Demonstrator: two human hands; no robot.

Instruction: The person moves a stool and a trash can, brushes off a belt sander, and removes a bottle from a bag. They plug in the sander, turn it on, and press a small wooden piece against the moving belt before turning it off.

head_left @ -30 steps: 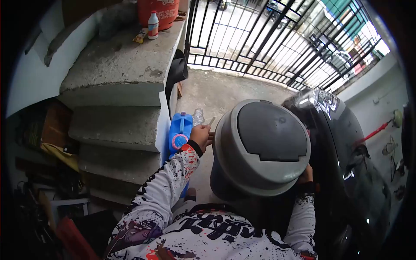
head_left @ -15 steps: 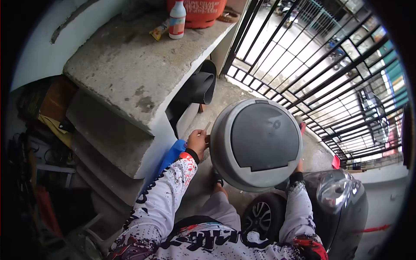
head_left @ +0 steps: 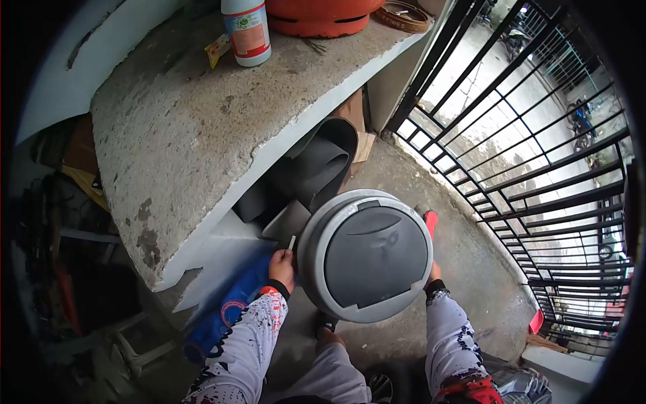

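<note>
A round trash bin (head_left: 377, 259) with a grey rim and a dark swing lid is between my hands, seen from above. At its left side my left hand (head_left: 282, 268) is closed, with a thin pale strip (head_left: 292, 244) sticking up from the fingers. My right hand (head_left: 435, 271) is against the opposite side, its fingers mostly hidden behind the bin. Just beyond that hand, a red piece (head_left: 430, 222) shows beside the rim; I cannot tell whether the hand holds it.
A concrete counter (head_left: 195, 128) on the left bears a white bottle (head_left: 247, 37) and an orange-red tank (head_left: 316, 17). Rolled dark sheets (head_left: 316, 168) and a blue container (head_left: 232, 306) sit below. A black barred gate (head_left: 498, 168) borders the right. A car tire (head_left: 387, 384) is near my feet.
The bin and both hands have shifted left and lower in view. My view has moved toward the counter and gate, with the car now mostly out of sight.
</note>
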